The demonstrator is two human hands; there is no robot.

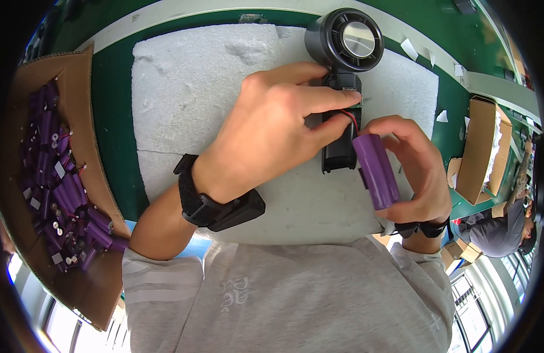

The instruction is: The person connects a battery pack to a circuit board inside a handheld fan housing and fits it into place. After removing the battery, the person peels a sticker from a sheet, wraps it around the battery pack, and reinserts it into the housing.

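A black handheld fan [316,38] lies with its round head away from me and its opened handle [341,150] pointing toward me. My left hand [266,117] grips the handle from the left; its index finger presses near a small green circuit board, and the thumb rests by the thin red and black wires [353,119]. Just right of the handle, my right hand [425,170] holds a purple cylindrical battery [378,173] between thumb and fingers, tilted. The wires run toward the battery's upper end. My left fingers partly cover the handle's inside.
White foam sheet [189,100] covers part of the green table [116,135]. A cardboard box [101,194] full of purple batteries stands at the left. Another open carton [475,150] sits at the right, with paper scraps [409,49] nearby. A person [498,232] is at the far right.
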